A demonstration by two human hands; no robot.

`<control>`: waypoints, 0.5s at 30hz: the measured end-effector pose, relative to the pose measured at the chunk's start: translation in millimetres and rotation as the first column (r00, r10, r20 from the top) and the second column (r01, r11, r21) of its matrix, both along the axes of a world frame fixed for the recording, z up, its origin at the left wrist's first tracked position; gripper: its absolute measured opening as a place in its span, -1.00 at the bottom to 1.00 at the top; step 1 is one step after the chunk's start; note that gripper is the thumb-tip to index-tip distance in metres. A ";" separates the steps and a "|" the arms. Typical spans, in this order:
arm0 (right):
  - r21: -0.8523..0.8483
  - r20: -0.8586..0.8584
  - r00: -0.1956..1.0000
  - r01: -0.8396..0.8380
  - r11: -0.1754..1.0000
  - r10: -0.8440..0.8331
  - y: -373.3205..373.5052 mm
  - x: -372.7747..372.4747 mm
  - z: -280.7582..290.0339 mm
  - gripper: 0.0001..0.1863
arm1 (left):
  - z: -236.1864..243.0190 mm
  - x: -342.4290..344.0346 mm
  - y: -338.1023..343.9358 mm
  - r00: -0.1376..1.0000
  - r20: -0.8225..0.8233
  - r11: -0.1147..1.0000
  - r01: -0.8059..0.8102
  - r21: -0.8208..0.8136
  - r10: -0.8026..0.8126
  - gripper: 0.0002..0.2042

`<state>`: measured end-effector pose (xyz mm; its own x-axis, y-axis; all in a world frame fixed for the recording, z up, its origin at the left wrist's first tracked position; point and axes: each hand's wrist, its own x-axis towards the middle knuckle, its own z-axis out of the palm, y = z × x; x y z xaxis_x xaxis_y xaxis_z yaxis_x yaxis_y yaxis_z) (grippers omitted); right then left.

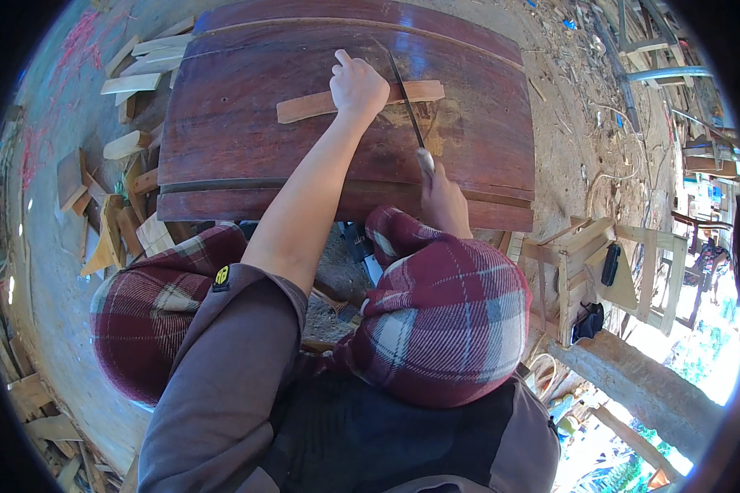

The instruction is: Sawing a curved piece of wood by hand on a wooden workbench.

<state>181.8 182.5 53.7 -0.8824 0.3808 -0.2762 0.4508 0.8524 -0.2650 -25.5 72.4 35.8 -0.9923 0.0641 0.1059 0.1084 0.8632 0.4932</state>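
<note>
A long, light reddish-brown wooden strip [304, 107] lies across a dark red wooden tabletop [230, 123]. My left hand [358, 85] is closed over the middle of the strip and bears down on it, one finger sticking out toward the far side; the other fingertips are hidden. In my right hand [445, 201] is the pale handle of a handsaw [413, 119], with fingers wrapped round it. Its narrow dark blade crosses the strip just right of my left hand, seen nearly edge-on, so its teeth cannot be made out. Pale sawdust lies around the blade.
My knees in a red plaid cloth [460, 320] press close to the table's near edge. Wood offcuts [131, 85] are heaped on the floor left of the table. To the right stands a wooden frame [584, 246] with dark objects on it, beside a thick beam [633, 386].
</note>
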 end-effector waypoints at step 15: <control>-0.053 0.023 0.999 0.038 0.998 -0.037 -4.3 19.9 4.0 -0.70 | -7.3 -0.1 -2.3 0.999 0.006 0.999 -0.048 0.001 0.048 -0.68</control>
